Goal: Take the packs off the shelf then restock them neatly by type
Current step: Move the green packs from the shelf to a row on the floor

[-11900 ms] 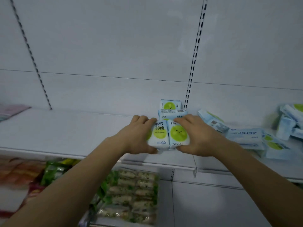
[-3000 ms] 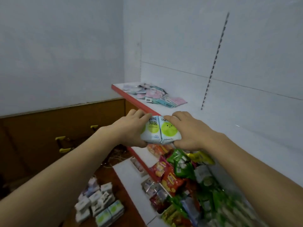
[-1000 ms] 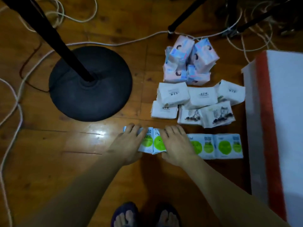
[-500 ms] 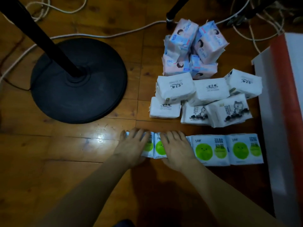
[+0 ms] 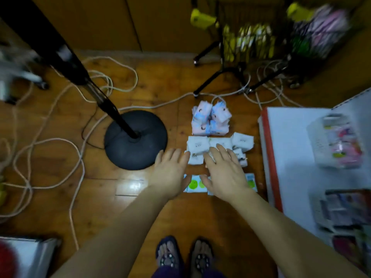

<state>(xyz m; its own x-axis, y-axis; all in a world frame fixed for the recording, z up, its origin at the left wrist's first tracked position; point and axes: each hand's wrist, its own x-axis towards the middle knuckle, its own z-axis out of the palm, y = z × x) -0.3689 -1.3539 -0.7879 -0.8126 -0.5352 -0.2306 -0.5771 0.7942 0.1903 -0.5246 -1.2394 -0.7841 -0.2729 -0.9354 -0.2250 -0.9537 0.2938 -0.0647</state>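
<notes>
On the wooden floor lie three groups of packs. A row of white packs with green circles [image 5: 195, 185] lies nearest me, partly hidden under my hands. Behind it sit white packs [image 5: 197, 146], and farthest a small heap of pink and blue packs [image 5: 210, 121]. My left hand [image 5: 171, 173] and my right hand [image 5: 224, 173] hover above the packs, fingers spread and straight, holding nothing. The white shelf with a red edge [image 5: 289, 157] stands to the right.
A black stand with a round base [image 5: 135, 140] stands left of the packs. White cables [image 5: 60, 141] loop over the floor. Tripod legs [image 5: 216, 77] and a cart with goods stand behind. A basket [image 5: 337, 141] sits on the shelf. My feet in sandals [image 5: 184, 257] are below.
Both hands have let go of the green-circle packs, which now lie on the floor. The hands have lifted and opened, and the view has risen away from the floor.
</notes>
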